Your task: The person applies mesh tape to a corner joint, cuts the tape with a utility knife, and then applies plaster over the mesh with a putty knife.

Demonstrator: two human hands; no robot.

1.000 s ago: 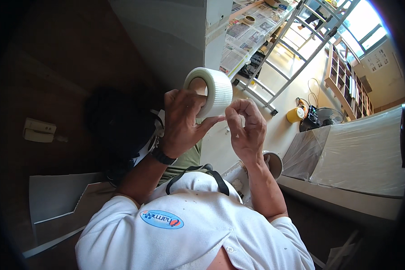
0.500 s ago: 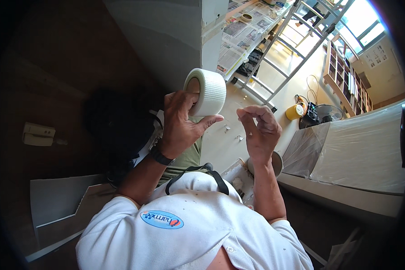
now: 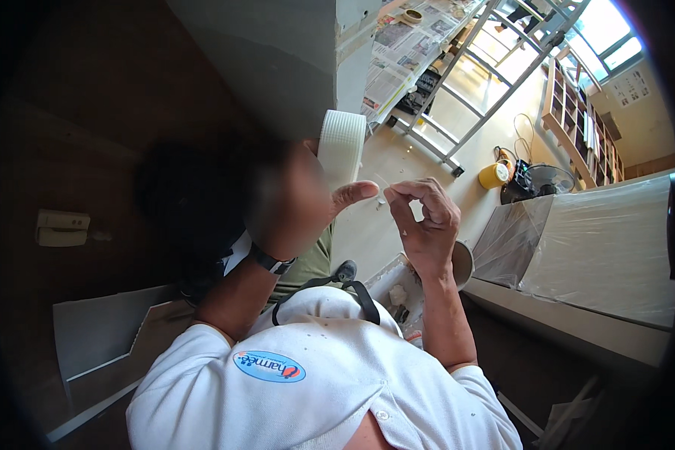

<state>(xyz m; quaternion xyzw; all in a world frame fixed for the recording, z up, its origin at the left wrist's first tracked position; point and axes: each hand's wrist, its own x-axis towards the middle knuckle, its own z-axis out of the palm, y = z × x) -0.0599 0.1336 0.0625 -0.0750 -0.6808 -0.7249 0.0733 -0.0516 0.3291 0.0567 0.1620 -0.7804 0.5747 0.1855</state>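
Note:
A roll of white mesh joint tape (image 3: 343, 146) is held up in front of my chest by my left hand (image 3: 296, 206). Most of that hand is blurred, though its thumb sticks out clearly below the roll, pointing right. Just right of the thumb, my right hand (image 3: 433, 236) makes a pinch, thumb and forefinger tips together. Whatever lies between those fingertips is too fine to make out. The two hands are a short gap apart.
A grey wall corner (image 3: 352, 67) stands ahead. Beyond it are a newspaper-covered table (image 3: 405, 52) and an aluminium ladder (image 3: 465, 97). Right lie a yellow bucket (image 3: 493, 176), a fan (image 3: 549, 180) and a plastic-wrapped panel (image 3: 600, 251). A white intercom handset (image 3: 62, 228) is at left.
The tape roll has turned, showing more of its outer face and hiding its core. My right hand has shifted slightly left, closer to my left thumb.

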